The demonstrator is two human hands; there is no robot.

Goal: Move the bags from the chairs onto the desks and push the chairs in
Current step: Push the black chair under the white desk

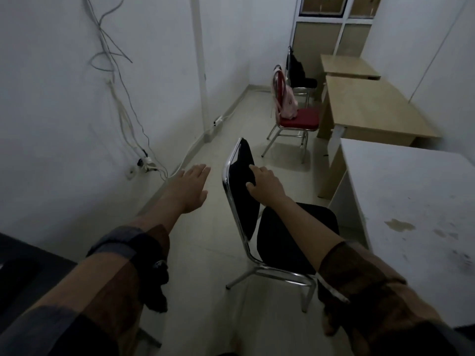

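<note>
We grip the black chair backrest w/ right hand, left hand free & flat, pink bag & black bag upper-right on chairs, not yet moved.

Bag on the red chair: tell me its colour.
Pale pink; the bag leans against the backrest of the red chair, seen in the head view.
</note>
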